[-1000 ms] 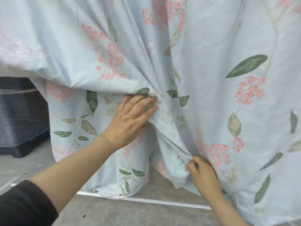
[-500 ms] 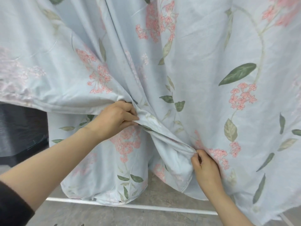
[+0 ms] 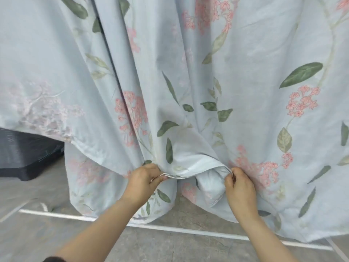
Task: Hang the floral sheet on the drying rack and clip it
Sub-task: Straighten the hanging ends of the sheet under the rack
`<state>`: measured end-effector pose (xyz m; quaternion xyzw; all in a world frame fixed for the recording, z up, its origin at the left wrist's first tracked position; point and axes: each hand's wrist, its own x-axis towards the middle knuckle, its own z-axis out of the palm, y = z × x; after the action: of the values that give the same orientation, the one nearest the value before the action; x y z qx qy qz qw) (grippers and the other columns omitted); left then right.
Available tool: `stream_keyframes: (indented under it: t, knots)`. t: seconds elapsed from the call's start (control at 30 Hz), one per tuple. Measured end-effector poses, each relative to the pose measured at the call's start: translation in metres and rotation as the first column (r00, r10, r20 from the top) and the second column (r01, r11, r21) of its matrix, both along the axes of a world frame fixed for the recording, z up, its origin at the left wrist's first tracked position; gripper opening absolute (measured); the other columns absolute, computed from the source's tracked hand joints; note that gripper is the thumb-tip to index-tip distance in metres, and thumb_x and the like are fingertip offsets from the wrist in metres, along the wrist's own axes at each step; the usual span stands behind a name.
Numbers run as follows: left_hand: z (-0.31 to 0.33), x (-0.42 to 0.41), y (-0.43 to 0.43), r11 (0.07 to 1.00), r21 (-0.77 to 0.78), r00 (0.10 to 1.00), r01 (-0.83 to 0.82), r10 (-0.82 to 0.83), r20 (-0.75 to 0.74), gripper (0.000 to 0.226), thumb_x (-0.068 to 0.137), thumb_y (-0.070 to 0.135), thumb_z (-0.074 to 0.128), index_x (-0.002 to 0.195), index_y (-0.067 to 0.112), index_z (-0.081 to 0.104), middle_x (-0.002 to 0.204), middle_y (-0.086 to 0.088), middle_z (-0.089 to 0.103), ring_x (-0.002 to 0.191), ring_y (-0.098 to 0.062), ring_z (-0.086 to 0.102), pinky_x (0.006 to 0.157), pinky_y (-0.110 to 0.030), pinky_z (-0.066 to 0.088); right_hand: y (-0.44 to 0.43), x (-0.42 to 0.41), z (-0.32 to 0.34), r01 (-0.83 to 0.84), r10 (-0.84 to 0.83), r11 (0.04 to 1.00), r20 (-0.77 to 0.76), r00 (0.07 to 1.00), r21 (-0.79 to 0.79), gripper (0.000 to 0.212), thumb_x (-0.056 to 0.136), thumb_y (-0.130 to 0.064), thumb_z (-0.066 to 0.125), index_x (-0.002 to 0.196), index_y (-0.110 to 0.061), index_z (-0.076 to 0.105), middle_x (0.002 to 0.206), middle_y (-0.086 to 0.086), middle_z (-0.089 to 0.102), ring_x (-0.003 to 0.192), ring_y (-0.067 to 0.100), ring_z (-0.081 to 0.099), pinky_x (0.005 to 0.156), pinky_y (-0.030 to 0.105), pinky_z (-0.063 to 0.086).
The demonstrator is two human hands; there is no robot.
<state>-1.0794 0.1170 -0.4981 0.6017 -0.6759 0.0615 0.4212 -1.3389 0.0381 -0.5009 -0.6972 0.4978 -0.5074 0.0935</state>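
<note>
The pale blue floral sheet (image 3: pixel 217 76) with pink blossoms and green leaves hangs in front of me and fills most of the view, falling in deep folds. My left hand (image 3: pixel 143 183) pinches the sheet's lower hem at centre. My right hand (image 3: pixel 239 186) pinches the same hem a short way to the right, and the edge sags in a small loop between them. The top of the drying rack and any clips are hidden behind the cloth. Only the rack's white base bar (image 3: pixel 188 228) shows along the floor.
A dark wrapped box (image 3: pixel 24 154) stands on the floor at the left, partly behind the sheet. Grey tiled floor (image 3: pixel 151 248) lies under my arms. Another white bar (image 3: pixel 338 250) angles off at the lower right corner.
My left hand slid down and right along the hem, from a flat grasp on a higher fold to a pinch close to the right hand. The view shifted lower and closer.
</note>
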Motion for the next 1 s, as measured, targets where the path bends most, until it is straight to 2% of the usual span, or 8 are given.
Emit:
stream_keyframes:
  t: [0.13, 0.23, 0.33, 0.47, 0.6, 0.7, 0.9, 1.0]
  knots:
    - [-0.029, -0.017, -0.01, 0.999, 0.041, 0.997, 0.024, -0.021, -0.077, 0.03, 0.081, 0.032, 0.065, 0.055, 0.019, 0.057, 0.058, 0.008, 0.046, 0.063, -0.005, 0.046, 0.054, -0.011, 0.03, 0.003, -0.003, -0.002, -0.052, 0.054, 0.998, -0.078, 0.995, 0.03, 0.006, 0.086, -0.007, 0.054, 0.083, -0.012, 0.055, 0.078, 0.001, 0.06, 0.076, 0.024, 0.056, 0.063, 0.03, 0.034]
    - [-0.037, -0.038, -0.02, 0.997, 0.025, 0.992, 0.07, -0.067, -0.111, 0.035, 0.083, 0.019, 0.069, 0.057, 0.024, 0.045, 0.056, 0.015, 0.037, 0.062, 0.003, 0.044, 0.055, -0.01, 0.028, 0.015, -0.002, -0.002, -0.105, 0.105, 0.994, -0.157, 0.982, 0.008, 0.022, 0.081, -0.005, 0.061, 0.1, -0.015, 0.057, 0.095, -0.004, 0.057, 0.09, 0.016, 0.053, 0.075, 0.027, 0.039]
    - [-0.043, -0.055, -0.029, 0.996, 0.019, 0.983, 0.09, -0.085, -0.16, 0.056, 0.083, 0.014, 0.07, 0.044, 0.03, 0.033, 0.054, 0.014, 0.034, 0.061, 0.003, 0.044, 0.054, -0.008, 0.029, 0.032, 0.002, 0.001, -0.097, 0.092, 0.993, -0.071, 0.993, -0.074, 0.03, 0.077, -0.004, 0.066, 0.098, -0.018, 0.05, 0.094, -0.007, 0.049, 0.089, 0.01, 0.046, 0.077, 0.027, 0.041]
    - [-0.058, -0.063, -0.032, 0.993, 0.066, 0.977, 0.099, -0.085, -0.195, 0.045, 0.082, 0.017, 0.071, 0.048, 0.028, 0.045, 0.054, 0.013, 0.038, 0.061, 0.004, 0.046, 0.053, -0.008, 0.029, 0.036, 0.006, 0.001, -0.21, 0.183, 0.969, -0.2, 0.963, -0.126, 0.031, 0.076, 0.0, 0.064, 0.094, -0.022, 0.051, 0.089, -0.012, 0.049, 0.081, 0.007, 0.047, 0.069, 0.025, 0.042]
    - [-0.073, -0.063, -0.027, 0.991, 0.113, 0.979, 0.077, -0.054, -0.199, 0.034, 0.083, 0.025, 0.07, 0.054, 0.013, 0.057, 0.058, 0.01, 0.043, 0.061, 0.0, 0.043, 0.054, -0.011, 0.03, 0.029, 0.012, -0.006, -0.297, 0.235, 0.949, -0.394, 0.889, -0.103, 0.045, 0.071, -0.004, 0.067, 0.113, -0.019, 0.063, 0.11, -0.006, 0.058, 0.102, 0.015, 0.051, 0.088, 0.028, 0.044]
    - [-0.078, -0.066, -0.024, 0.988, 0.133, 0.975, 0.08, -0.05, -0.216, 0.032, 0.083, 0.025, 0.07, 0.057, 0.008, 0.061, 0.059, 0.009, 0.045, 0.063, -0.002, 0.045, 0.054, -0.01, 0.03, 0.025, 0.014, -0.012, -0.321, 0.253, 0.944, -0.454, 0.855, -0.079, 0.052, 0.068, -0.005, 0.07, 0.118, -0.02, 0.063, 0.117, -0.006, 0.059, 0.109, 0.016, 0.052, 0.095, 0.033, 0.044]
    - [-0.076, -0.078, -0.02, 0.982, 0.145, 0.966, 0.119, -0.081, -0.244, 0.038, 0.083, 0.028, 0.069, 0.052, 0.019, 0.049, 0.058, 0.011, 0.04, 0.061, -0.004, 0.044, 0.053, -0.012, 0.028, 0.022, 0.012, -0.016, -0.323, 0.282, 0.946, -0.426, 0.86, -0.027, 0.046, 0.086, -0.022, 0.051, 0.132, -0.018, 0.054, 0.129, -0.003, 0.058, 0.121, 0.015, 0.05, 0.104, 0.036, 0.041]
    - [-0.077, -0.076, -0.016, 0.982, 0.12, 0.968, 0.147, -0.118, -0.222, 0.042, 0.083, 0.03, 0.069, 0.05, 0.019, 0.045, 0.059, 0.009, 0.041, 0.062, -0.009, 0.047, 0.054, -0.022, 0.034, 0.024, 0.011, -0.008, -0.329, 0.355, 0.935, -0.354, 0.865, 0.133, 0.049, 0.093, -0.039, 0.05, 0.138, -0.019, 0.047, 0.136, -0.005, 0.053, 0.128, 0.011, 0.044, 0.107, 0.031, 0.036]
